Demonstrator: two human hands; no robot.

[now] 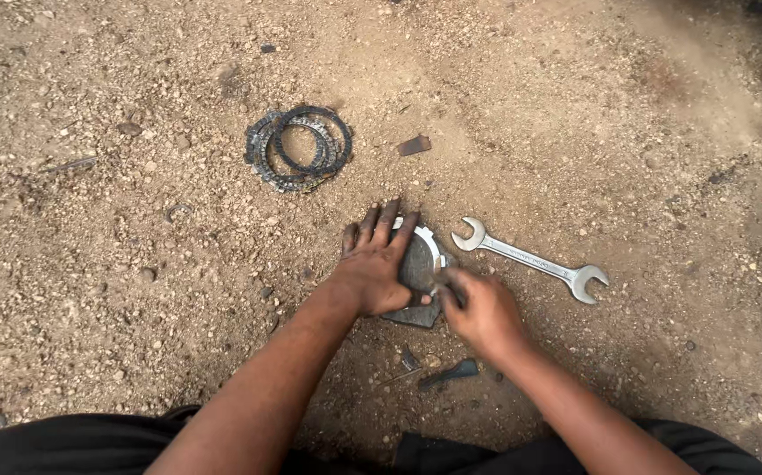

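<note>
- Steel plate (419, 264) on the dirt: left hand (377, 262) spread flat, pinning it steady.
- Right hand (479, 310) pinches its edge; spanner (528, 259) just right, rings (298, 148) beyond.

Bare ground (117, 290) of brown dirt and small pebbles, evenly lit by daylight.

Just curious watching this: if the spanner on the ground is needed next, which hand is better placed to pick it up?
Probably the right hand: the spanner lies on its side, while the left hand presses flat on the metal part.
</note>
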